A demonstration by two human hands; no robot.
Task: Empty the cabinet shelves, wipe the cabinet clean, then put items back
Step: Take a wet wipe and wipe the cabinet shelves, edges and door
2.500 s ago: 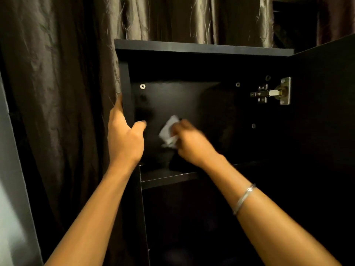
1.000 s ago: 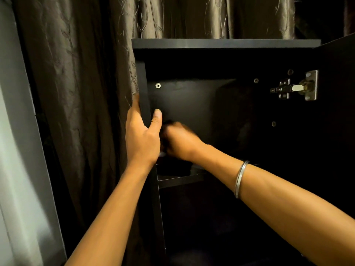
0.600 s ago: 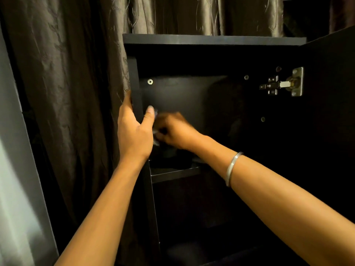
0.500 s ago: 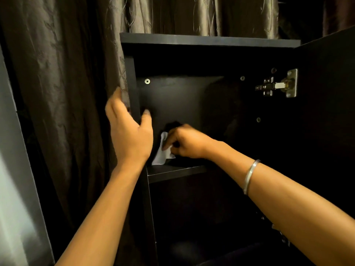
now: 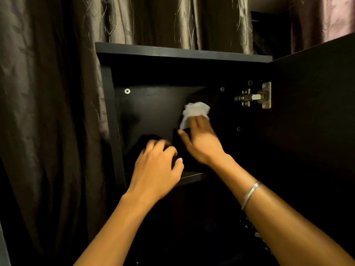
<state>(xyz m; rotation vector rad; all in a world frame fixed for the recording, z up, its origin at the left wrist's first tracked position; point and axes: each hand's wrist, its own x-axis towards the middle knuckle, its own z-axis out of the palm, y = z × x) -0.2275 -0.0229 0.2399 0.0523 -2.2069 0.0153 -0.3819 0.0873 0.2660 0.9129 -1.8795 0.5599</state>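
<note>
A person wipes the inside of a dark cabinet (image 5: pixel 182 54), its door (image 5: pixel 315 116) swung open to the right on a metal hinge (image 5: pixel 253 97). The right hand (image 5: pixel 199 143) pinches a crumpled white cloth (image 5: pixel 195 114) and presses it against the back panel (image 5: pixel 153 112) of the upper compartment, near the panel's right edge. The left hand (image 5: pixel 155 166) hovers over the front of the shelf (image 5: pixel 192 176), fingers loosely curled and holding nothing; whether it touches the shelf cannot be told. The compartment appears bare, though its depths are too dark to be sure, so the emptying step looks done and the wiping is in hand. To do it well, the cloth would be best kept flat under the fingertips and drawn in overlapping passes from the top downward, into the corners and around the screw (image 5: pixel 127 91), finishing on the shelf so loosened dust is gathered last. A bangle (image 5: pixel 250 194) sits on the right wrist; curtains (image 5: pixel 48 112) hang behind and beside the cabinet.
</note>
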